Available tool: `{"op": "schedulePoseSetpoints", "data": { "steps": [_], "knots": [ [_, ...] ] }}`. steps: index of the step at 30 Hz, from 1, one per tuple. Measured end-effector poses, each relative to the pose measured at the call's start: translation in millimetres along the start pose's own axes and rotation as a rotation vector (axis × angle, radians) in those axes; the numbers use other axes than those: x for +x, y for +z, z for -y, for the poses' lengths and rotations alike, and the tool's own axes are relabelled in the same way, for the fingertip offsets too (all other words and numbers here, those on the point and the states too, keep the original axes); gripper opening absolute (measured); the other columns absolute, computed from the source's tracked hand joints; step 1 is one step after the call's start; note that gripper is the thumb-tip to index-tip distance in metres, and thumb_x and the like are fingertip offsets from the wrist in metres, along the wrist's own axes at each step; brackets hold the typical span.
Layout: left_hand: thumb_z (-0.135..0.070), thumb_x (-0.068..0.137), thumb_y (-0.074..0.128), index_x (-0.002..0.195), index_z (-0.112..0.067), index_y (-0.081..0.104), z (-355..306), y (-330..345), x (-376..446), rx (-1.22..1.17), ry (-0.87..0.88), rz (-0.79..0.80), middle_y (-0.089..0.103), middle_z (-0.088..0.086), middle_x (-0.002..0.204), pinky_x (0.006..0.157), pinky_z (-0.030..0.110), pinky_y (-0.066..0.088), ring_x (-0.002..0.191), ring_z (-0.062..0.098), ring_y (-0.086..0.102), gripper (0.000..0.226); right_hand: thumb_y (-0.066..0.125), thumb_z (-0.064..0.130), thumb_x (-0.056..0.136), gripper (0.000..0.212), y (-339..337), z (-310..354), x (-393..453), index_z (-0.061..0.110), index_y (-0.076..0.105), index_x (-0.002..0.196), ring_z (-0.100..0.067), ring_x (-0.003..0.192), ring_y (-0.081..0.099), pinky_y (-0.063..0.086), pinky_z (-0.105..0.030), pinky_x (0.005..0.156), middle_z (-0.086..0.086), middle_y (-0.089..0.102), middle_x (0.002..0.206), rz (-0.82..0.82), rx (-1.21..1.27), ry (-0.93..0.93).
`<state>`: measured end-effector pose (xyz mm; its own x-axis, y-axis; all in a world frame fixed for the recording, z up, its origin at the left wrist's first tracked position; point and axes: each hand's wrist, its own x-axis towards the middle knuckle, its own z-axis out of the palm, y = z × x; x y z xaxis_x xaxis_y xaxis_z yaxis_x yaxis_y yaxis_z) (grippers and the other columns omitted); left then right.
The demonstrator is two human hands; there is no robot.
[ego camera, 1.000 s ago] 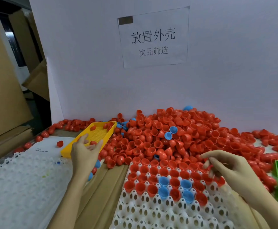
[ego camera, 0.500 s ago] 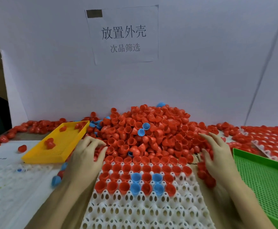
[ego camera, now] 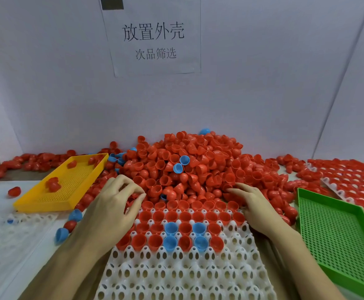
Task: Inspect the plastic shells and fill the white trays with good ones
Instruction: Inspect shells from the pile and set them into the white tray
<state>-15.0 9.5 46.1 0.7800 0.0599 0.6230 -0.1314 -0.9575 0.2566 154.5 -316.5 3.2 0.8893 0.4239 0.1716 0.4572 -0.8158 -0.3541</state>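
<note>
shell pile [ego camera: 189, 165] lies just beyond both hands. left hand [ego camera: 116, 204] curled at pile's near-left edge, contents hidden. right hand [ego camera: 252, 204] flat, fingertips touching shells. white tray [ego camera: 183, 267] between wrists, far rows filled.

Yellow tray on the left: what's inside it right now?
The yellow tray holds a few loose red shells scattered on its mesh floor, most of which is bare. No blue shells show inside. Whatever lies under the tray is covered.
</note>
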Motion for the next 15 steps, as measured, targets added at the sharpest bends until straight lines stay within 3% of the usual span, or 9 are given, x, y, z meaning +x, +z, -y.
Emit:
{"op": "schedulePoseSetpoints", "data": {
  "steps": [7,11,15],
  "knots": [
    [-0.018,0.089,0.079,0.096,-0.020,0.074,-1,2,-1,0.005,0.004,0.024,0.056,-0.013,0.097,0.074,0.007,0.038,0.094,0.005,0.055,0.009,0.061,-0.002,0.097,0.028,-3,1,0,0.013,0.076,0.116,-0.017,0.108,0.062,0.053,-0.027,0.095,0.008,0.060,0.113,-0.256,0.105,-0.014],
    [-0.017,0.089,0.079,0.096,-0.019,0.074,-2,0,-1,0.003,-0.003,0.026,0.058,-0.011,0.098,0.074,0.009,0.040,0.093,0.008,0.056,0.009,0.069,-0.001,0.093,0.017,-9,3,-5,0.010,0.079,0.101,-0.009,0.089,0.064,0.053,-0.021,0.082,0.007,0.067,0.098,-0.436,0.151,-0.021],
    [-0.014,0.088,0.080,0.097,-0.017,0.075,-3,-2,0,0.013,-0.011,0.020,0.060,-0.009,0.098,0.075,0.009,0.038,0.093,0.008,0.057,0.010,0.079,0.007,0.088,0.012,-17,11,-10,0.018,0.077,0.093,-0.001,0.080,0.064,0.050,-0.011,0.071,0.011,0.068,0.091,-0.554,0.290,-0.025]
  ]
}}
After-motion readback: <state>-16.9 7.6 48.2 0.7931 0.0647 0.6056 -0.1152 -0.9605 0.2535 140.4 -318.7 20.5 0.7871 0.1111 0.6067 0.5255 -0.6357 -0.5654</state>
